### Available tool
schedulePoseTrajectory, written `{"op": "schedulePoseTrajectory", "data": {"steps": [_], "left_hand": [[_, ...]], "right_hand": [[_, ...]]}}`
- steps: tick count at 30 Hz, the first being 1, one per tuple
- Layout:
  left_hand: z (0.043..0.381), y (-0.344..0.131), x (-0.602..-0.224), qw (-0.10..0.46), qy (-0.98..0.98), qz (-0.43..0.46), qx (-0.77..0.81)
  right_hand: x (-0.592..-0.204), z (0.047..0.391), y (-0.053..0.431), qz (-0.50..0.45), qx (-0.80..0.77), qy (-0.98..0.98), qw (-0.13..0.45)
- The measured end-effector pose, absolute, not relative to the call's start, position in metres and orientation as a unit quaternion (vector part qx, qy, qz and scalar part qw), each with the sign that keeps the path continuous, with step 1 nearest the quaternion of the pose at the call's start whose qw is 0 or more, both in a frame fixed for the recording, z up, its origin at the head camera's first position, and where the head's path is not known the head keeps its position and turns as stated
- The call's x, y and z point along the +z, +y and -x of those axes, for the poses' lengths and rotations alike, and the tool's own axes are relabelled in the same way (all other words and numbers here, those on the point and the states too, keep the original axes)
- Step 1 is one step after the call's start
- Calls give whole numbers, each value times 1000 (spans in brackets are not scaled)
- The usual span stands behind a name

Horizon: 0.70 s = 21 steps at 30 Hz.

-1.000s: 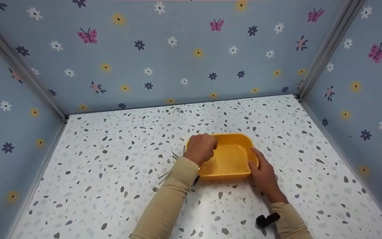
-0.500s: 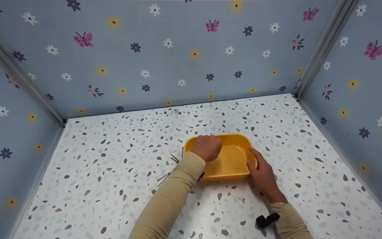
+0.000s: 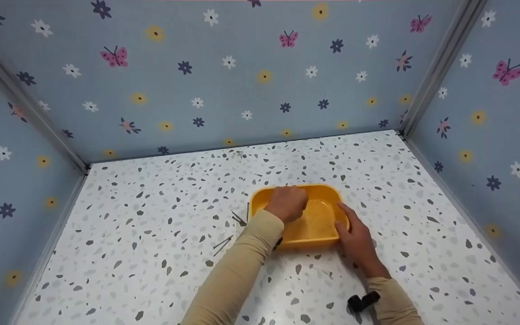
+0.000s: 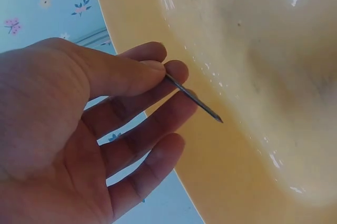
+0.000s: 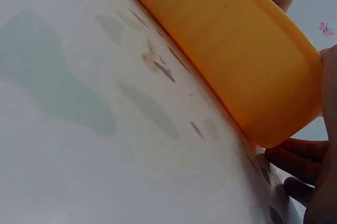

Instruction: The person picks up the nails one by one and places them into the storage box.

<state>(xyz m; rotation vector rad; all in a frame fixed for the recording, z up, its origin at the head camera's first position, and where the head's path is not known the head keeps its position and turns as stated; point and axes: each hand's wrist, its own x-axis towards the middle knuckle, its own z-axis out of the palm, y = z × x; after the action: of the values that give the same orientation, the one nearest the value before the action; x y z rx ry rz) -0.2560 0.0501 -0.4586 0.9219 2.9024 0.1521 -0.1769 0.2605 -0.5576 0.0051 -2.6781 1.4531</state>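
A yellow plastic tub stands on the speckled tabletop. Over its left half is my left hand. In the left wrist view, the left thumb and fingertips pinch a thin dark nail, its pointed end toward the inside of the tub; the other fingers are loosely bent. My right hand grips the tub's right end, thumb inside the rim and fingers outside. In the right wrist view, several right fingertips reach the tub's bottom edge near the table. From the head view the nail is hidden behind the left hand.
Several loose nails lie on the table left of the tub, some beside the left forearm. Blue panels with flowers and butterflies enclose the back and both sides. A dark strap fitting sits at the right wrist.
The left hand has moved slightly to the right, farther in over the tub. The right hand keeps its grip at the tub's right end. The head view has shifted a little.
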Motion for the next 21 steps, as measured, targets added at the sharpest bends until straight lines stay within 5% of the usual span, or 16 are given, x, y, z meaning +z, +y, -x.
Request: {"op": "schedulePoseTrajectory", "data": {"steps": [21], "left_hand": [[258, 55, -460, 41, 951, -305, 41]], "right_hand": [[-557, 177, 262, 0, 479, -877, 44]]}}
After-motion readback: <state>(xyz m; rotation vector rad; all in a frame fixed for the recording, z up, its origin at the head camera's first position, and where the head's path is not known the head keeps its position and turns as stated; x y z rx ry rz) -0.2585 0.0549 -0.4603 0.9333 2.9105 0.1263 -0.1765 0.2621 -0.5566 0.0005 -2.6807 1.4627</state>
